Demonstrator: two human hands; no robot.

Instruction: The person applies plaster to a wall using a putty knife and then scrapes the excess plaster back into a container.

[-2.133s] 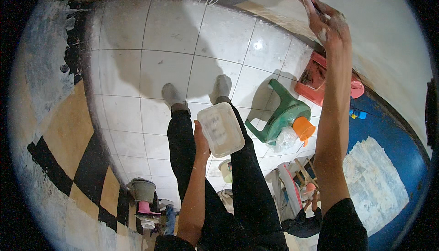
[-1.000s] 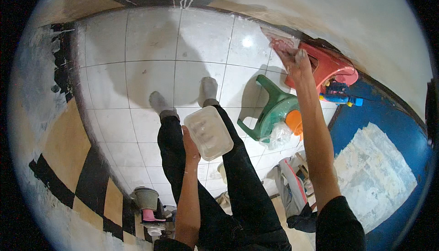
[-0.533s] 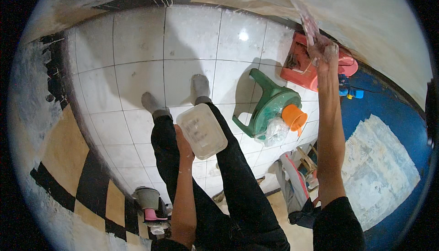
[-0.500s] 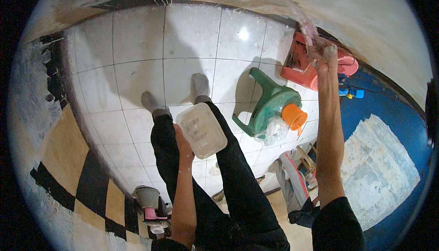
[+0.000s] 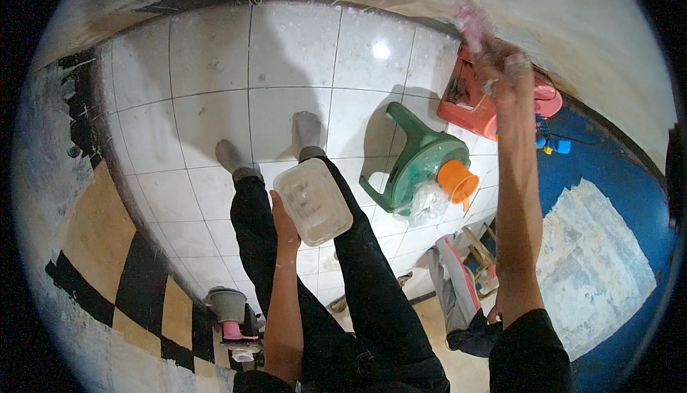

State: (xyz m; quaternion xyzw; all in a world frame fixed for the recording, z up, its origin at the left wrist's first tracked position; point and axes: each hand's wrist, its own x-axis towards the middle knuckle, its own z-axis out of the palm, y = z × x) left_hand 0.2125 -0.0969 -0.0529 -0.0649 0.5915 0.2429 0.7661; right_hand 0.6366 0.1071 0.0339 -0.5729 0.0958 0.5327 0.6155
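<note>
L hand (image 5: 286, 230) on tub (image 5: 313, 201) edge; open flr (image 5: 293, 49) ahead.

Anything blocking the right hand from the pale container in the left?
Nothing visible stands between the right hand and the pale container; the green stool crosses that line in view, but is on the floor, seemingly lower.

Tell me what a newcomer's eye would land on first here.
Probably the bright orange cup on the green stool, right of the picture's middle, vivid against the white floor tiles. Next, the pale plastic container in the left hand, near the centre above the dark trousers. Then the right hand at upper right, near the pale wall, with a blurred pinkish thing.
</note>
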